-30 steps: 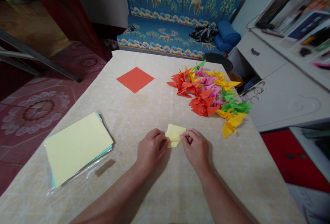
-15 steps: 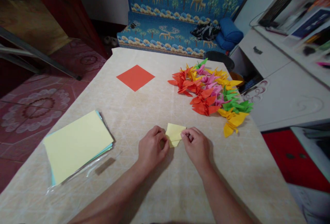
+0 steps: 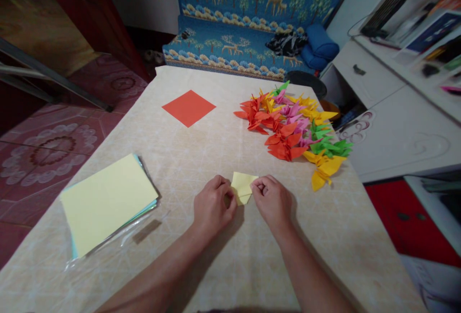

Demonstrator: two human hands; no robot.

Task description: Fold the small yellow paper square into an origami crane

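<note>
A small folded piece of pale yellow paper (image 3: 243, 186) lies near the middle of the table, between my two hands. My left hand (image 3: 213, 202) pinches its left edge, thumb and fingertips closed together. At its right edge, my right hand (image 3: 272, 200) grips the paper between thumb and curled forefinger. A crease or flap edge runs across the lower part of the paper. My fingertips cover both side edges.
Folded paper cranes (image 3: 288, 126) in red, orange, pink and green crowd the right side. A red paper square (image 3: 189, 108) lies at the back left. A stack of yellow and blue paper (image 3: 110, 202) rests on clear plastic at left. Behind the table (image 3: 201, 154) stands a blue-covered sofa (image 3: 223, 44).
My right hand has shifted slightly left, and the lower right part of the yellow paper now looks folded at a sharper slant. My left hand keeps its place.
</note>
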